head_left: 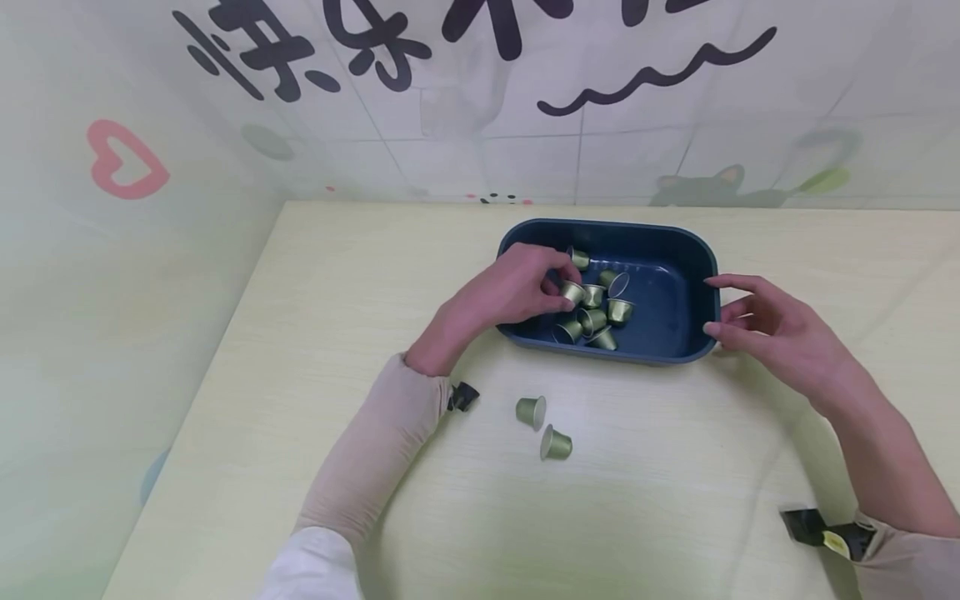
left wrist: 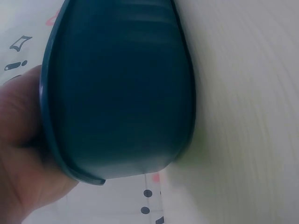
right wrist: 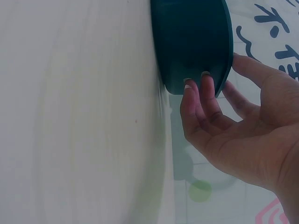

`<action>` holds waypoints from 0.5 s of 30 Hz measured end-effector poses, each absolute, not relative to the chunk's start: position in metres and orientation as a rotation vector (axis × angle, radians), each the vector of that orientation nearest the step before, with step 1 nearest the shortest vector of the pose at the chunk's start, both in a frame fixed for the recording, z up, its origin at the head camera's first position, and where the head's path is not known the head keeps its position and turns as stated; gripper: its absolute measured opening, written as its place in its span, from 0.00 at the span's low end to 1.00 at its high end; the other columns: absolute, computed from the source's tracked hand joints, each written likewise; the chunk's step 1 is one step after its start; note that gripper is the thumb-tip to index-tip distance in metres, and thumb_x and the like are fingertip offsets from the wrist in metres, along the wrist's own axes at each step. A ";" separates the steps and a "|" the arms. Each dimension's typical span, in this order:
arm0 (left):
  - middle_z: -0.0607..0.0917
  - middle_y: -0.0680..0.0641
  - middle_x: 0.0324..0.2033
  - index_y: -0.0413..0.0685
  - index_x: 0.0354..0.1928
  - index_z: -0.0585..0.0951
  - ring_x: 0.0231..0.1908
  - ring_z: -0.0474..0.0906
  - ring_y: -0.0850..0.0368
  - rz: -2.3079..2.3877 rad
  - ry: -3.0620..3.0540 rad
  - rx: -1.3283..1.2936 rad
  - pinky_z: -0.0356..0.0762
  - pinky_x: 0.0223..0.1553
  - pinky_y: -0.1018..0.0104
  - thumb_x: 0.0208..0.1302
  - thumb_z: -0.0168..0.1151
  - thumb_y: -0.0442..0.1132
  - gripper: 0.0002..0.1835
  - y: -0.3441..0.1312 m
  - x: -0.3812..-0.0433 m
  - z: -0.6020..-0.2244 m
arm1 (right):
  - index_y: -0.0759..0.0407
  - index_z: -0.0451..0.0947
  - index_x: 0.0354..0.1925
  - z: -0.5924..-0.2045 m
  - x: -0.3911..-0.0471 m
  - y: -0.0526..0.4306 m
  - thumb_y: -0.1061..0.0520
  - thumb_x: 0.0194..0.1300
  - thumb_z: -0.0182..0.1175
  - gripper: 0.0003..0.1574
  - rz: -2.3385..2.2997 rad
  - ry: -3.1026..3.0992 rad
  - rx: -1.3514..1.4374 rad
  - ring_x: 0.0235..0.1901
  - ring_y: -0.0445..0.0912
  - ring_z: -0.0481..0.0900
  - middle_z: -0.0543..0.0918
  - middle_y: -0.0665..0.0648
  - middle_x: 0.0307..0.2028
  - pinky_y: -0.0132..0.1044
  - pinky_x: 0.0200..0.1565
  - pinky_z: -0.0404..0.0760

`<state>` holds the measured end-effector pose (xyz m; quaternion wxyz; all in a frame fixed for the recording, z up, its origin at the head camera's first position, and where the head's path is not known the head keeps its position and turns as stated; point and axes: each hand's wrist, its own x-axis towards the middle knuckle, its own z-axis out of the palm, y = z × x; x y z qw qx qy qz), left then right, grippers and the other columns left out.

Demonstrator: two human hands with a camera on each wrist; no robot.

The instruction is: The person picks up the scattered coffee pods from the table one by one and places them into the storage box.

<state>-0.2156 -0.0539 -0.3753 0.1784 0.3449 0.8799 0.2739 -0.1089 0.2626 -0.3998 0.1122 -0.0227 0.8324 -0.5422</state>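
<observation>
A dark blue oblong tub (head_left: 671, 292) stands on the table, with several pale green coffee capsules (head_left: 619, 312) bunched in its left half. My left hand (head_left: 517, 287) reaches over the tub's left end and pinches one coffee capsule (head_left: 572, 292) between thumb and fingertips. At the opposite end, my right hand (head_left: 780, 333) grips the tub's rim. The right wrist view shows its curled fingers (right wrist: 189, 100) against the outer end wall. In the left wrist view the tub's outer wall (left wrist: 117, 93) hides the capsules and the left fingertips.
Two more coffee capsules, one (head_left: 530, 412) behind the other (head_left: 556, 443), lie on the pale wooden table (head_left: 637, 500) in front of the tub. A wall (head_left: 480, 158) with printed black characters rises behind the table. Black straps (head_left: 462, 397) show at the sleeve cuffs.
</observation>
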 end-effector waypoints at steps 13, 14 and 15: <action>0.85 0.54 0.39 0.49 0.44 0.84 0.36 0.84 0.69 0.825 2.458 0.990 0.77 0.42 0.78 0.61 0.72 0.40 0.11 -0.047 -0.222 -0.381 | 0.48 0.67 0.68 -0.399 -0.108 0.261 0.60 0.70 0.63 0.32 -1.570 2.462 -0.038 0.35 0.43 0.81 0.77 0.50 0.38 0.30 0.37 0.79; 0.85 0.54 0.39 0.49 0.44 0.84 0.36 0.84 0.69 0.829 2.457 0.990 0.77 0.42 0.78 0.62 0.72 0.40 0.10 -0.047 -0.222 -0.381 | 0.48 0.67 0.68 -0.399 -0.108 0.261 0.60 0.70 0.63 0.32 -1.572 2.458 -0.034 0.36 0.43 0.81 0.77 0.51 0.38 0.30 0.37 0.79; 0.85 0.54 0.39 0.49 0.44 0.84 0.35 0.84 0.69 0.830 2.459 0.991 0.77 0.42 0.78 0.62 0.72 0.41 0.11 -0.047 -0.221 -0.381 | 0.48 0.67 0.69 -0.399 -0.108 0.261 0.59 0.70 0.63 0.32 -1.569 2.455 -0.028 0.36 0.42 0.82 0.77 0.51 0.39 0.29 0.38 0.79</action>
